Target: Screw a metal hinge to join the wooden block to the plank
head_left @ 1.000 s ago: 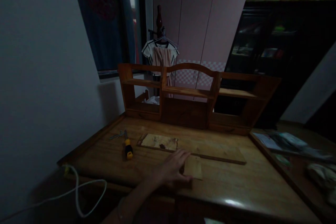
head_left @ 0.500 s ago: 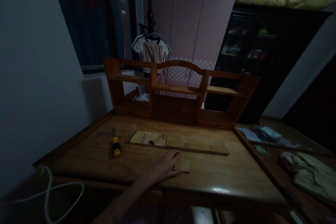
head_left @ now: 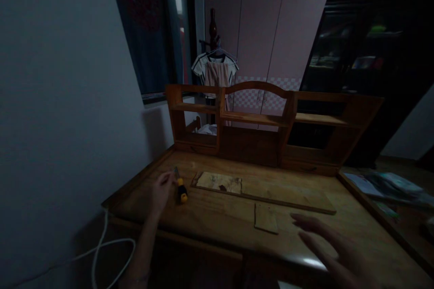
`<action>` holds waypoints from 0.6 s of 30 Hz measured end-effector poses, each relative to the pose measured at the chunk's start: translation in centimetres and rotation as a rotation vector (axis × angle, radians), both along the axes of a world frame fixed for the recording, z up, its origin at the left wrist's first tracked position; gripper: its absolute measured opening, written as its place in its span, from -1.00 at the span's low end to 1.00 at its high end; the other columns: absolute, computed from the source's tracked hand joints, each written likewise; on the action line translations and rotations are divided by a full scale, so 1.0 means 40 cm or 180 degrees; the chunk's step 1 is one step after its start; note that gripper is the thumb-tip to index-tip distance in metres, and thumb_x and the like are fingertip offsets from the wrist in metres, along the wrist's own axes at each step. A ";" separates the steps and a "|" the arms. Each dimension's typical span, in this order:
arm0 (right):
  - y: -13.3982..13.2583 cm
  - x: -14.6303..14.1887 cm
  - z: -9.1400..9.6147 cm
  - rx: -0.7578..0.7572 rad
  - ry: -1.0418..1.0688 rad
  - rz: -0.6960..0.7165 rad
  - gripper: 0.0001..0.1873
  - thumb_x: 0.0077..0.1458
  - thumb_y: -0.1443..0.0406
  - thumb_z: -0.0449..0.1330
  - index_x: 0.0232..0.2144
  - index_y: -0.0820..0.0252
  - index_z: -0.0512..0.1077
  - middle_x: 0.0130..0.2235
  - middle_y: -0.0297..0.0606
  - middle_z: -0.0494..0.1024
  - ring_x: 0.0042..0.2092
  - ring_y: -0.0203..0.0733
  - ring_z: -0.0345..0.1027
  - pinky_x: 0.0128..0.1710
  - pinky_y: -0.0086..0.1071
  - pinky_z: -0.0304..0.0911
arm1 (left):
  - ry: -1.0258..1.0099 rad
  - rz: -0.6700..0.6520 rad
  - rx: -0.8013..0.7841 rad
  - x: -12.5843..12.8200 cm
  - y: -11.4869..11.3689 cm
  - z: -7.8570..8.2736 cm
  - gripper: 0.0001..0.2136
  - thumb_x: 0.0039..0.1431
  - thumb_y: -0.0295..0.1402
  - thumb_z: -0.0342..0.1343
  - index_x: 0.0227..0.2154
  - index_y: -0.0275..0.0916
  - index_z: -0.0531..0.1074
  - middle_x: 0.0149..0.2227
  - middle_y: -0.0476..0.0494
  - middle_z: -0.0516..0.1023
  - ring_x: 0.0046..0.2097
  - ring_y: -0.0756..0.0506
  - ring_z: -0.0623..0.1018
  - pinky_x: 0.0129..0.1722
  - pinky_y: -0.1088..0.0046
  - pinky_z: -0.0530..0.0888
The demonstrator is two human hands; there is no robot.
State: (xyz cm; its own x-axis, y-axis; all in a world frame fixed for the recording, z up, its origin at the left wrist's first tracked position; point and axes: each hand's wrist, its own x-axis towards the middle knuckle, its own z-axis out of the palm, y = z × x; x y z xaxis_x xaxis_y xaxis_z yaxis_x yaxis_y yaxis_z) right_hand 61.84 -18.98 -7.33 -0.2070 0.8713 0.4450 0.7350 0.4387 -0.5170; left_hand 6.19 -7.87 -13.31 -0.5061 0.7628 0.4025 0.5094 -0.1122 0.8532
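Observation:
My left hand [head_left: 162, 189] is at the left of the desk, its fingers curled together beside a screwdriver [head_left: 182, 192] with a yellow and black handle. The slim metal pieces that lay there are hidden; whatever the fingers pinch is too small and dark to make out. A small square wooden piece [head_left: 266, 218] lies flat near the desk's front. To its right hovers my right hand [head_left: 334, 246], slightly blurred, thumb and fingers apart and holding nothing. Behind the square lies a long thin wooden board [head_left: 285, 195] with a stained, torn patch at its left end.
A wooden shelf unit [head_left: 251, 119] stands along the back of the wooden desk [head_left: 217, 221]. The wall [head_left: 129, 144] borders the left side, where a white cable [head_left: 98, 253] hangs. Papers [head_left: 389, 185] lie beyond the right edge.
My left hand has left the small wooden square and moved left to the metal pieces beside the screwdriver. My right hand has come into view at the right. The view has turned left.

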 end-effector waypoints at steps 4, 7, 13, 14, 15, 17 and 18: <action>0.099 -0.026 -0.100 -0.0756 -0.0086 0.0380 -0.58 0.31 0.00 0.02 0.05 0.06 0.42 -0.09 -0.19 0.47 -0.18 -0.21 0.41 -0.32 -0.41 0.37 | 0.1028 0.0027 -0.0620 -0.223 0.058 0.016 -0.58 0.22 -0.09 -0.04 -0.08 -0.33 0.45 -0.06 -0.27 0.52 -0.03 -0.20 0.50 0.03 0.32 0.40; 0.126 -0.048 -0.135 -0.1126 -0.0061 0.0601 -0.58 0.33 -0.01 0.00 0.03 0.06 0.42 0.01 -0.19 0.41 -0.09 -0.20 0.39 -0.15 -0.37 0.34 | 0.1245 -0.0265 -0.0922 -0.262 0.105 0.038 -0.60 0.13 -0.09 0.05 -0.17 -0.32 0.52 -0.16 -0.24 0.56 -0.11 -0.21 0.52 -0.08 0.36 0.43; 0.151 -0.090 -0.135 -0.0989 -0.0082 0.0628 -0.60 0.35 0.00 -0.02 0.01 0.07 0.41 0.06 -0.20 0.35 0.02 -0.17 0.32 0.01 -0.31 0.24 | 0.1713 -0.0591 -0.1321 -0.243 0.190 0.045 -0.74 0.05 -0.23 0.15 -0.34 -0.34 0.55 -0.30 -0.26 0.55 -0.23 -0.17 0.52 -0.24 0.44 0.34; 0.153 -0.095 -0.133 -0.0956 -0.0070 0.0644 -0.60 0.36 0.01 -0.03 0.01 0.08 0.40 0.06 -0.19 0.35 0.02 -0.18 0.32 0.01 -0.30 0.24 | 0.1755 -0.0590 -0.1365 -0.241 0.203 0.039 -0.75 0.04 -0.23 0.17 -0.36 -0.35 0.55 -0.31 -0.26 0.55 -0.24 -0.16 0.51 -0.25 0.44 0.33; 0.153 -0.098 -0.131 -0.0927 -0.0056 0.0653 -0.61 0.37 0.02 -0.04 0.00 0.09 0.41 0.05 -0.19 0.35 0.02 -0.18 0.32 0.01 -0.29 0.23 | 0.1786 -0.0594 -0.1403 -0.239 0.215 0.033 -0.75 0.02 -0.23 0.19 -0.37 -0.34 0.54 -0.31 -0.26 0.55 -0.24 -0.16 0.51 -0.25 0.44 0.32; 0.150 -0.102 -0.125 -0.0866 -0.0024 0.0626 -0.62 0.37 0.03 -0.04 -0.02 0.09 0.41 0.03 -0.20 0.36 -0.01 -0.18 0.32 -0.01 -0.29 0.23 | 0.1821 -0.0605 -0.1462 -0.236 0.236 0.020 -0.77 0.00 -0.23 0.21 -0.38 -0.33 0.54 -0.30 -0.25 0.54 -0.22 -0.15 0.50 -0.24 0.45 0.31; 0.146 -0.104 -0.122 -0.0846 -0.0010 0.0603 -0.63 0.37 0.03 -0.04 -0.03 0.08 0.40 0.02 -0.21 0.37 -0.04 -0.19 0.33 -0.03 -0.29 0.23 | 0.1827 -0.0609 -0.1489 -0.235 0.244 0.014 -0.78 0.01 -0.25 0.21 -0.39 -0.33 0.54 -0.29 -0.25 0.54 -0.21 -0.15 0.50 -0.24 0.45 0.31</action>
State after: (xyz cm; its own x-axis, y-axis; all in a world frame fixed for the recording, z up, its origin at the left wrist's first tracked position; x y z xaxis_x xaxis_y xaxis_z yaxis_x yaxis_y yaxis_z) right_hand 57.68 -13.13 -12.20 -0.3777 0.9027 0.2063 0.6550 0.4179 -0.6295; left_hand -3.20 1.88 -12.76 -0.1570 0.9718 0.1759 0.8952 0.0648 0.4409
